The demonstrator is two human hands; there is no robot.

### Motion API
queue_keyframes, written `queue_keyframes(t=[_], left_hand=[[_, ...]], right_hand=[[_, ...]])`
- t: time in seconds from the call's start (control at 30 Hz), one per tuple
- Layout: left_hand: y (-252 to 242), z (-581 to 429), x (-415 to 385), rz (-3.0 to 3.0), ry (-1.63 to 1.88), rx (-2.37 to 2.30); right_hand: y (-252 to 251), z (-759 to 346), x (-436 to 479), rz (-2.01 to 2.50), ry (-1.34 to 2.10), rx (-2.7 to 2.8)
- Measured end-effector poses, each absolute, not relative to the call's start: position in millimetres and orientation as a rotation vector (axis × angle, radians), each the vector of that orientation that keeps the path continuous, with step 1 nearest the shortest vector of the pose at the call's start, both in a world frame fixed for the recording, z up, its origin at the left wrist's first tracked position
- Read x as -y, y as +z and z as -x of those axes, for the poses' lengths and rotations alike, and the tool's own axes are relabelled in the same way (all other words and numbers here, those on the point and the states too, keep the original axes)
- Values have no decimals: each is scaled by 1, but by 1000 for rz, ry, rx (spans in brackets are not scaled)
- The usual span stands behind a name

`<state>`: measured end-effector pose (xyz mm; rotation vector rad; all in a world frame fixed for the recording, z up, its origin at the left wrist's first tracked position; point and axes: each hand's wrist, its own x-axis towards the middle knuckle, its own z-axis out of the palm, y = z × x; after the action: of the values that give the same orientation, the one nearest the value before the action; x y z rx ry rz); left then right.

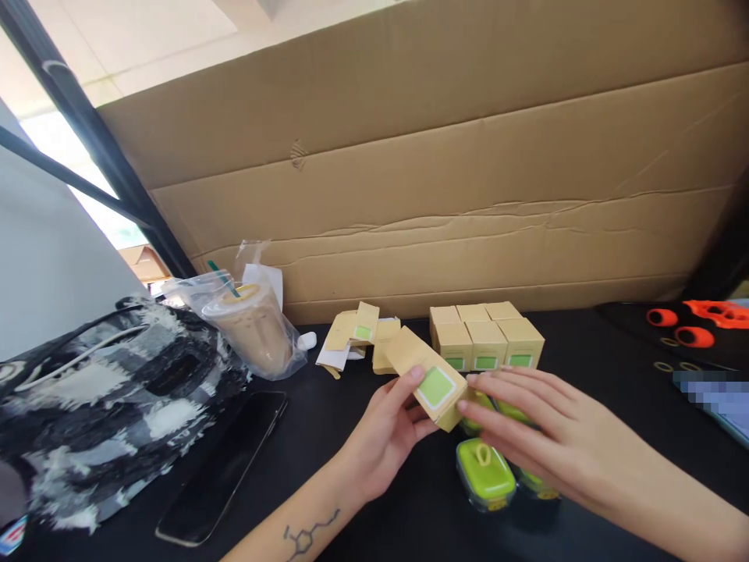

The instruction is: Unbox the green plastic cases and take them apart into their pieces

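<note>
My left hand (pixel 383 437) is closed around a small tan cardboard box (pixel 418 371) with a green label, held tilted above the table. The fingers of my right hand (pixel 544 421) are stretched out, and their tips touch the near right end of that box. Below my right hand stand several small clear containers with bright green lids; the nearest green-lidded container (pixel 485 472) has a pale yellow loop on top. My right hand partly covers the others. Behind the hands, several matching tan boxes (pixel 488 339) stand in two rows.
Flattened tan cartons (pixel 351 332) lie behind my left hand. On the left are a bagged iced drink (pixel 257 328), a dark phone (pixel 225 468) and a black-and-white fabric bag (pixel 117 398). Orange parts (pixel 693 336) and another phone (pixel 717 402) lie right. A cardboard panel (pixel 445 179) stands behind.
</note>
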<state>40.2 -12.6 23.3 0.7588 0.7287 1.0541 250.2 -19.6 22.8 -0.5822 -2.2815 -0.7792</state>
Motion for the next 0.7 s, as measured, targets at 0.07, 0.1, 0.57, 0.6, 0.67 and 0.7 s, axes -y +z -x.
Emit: queue_keyframes(t=[0.07,0.1,0.57,0.6,0.67,0.7], left_hand=[[25,-41,15,-762,1027,-733],[26,-41,16,-763,1014,-734],[29,-44,21,-724,1052,-722],[29,-44,21,-694,1034,-726],[29,-42,19,-637,990,-721],[28,-41,17,-626,978,-707]], right_hand=[[23,-245,20,539,-851,2251],[24,-244,20,527,-862,2240],[14,-254,23,397,-945,2240],[15,-256,24,357,-945,2235],[16,-258,26,286,-940,2222],[17,-258,28,270,-931,2226]])
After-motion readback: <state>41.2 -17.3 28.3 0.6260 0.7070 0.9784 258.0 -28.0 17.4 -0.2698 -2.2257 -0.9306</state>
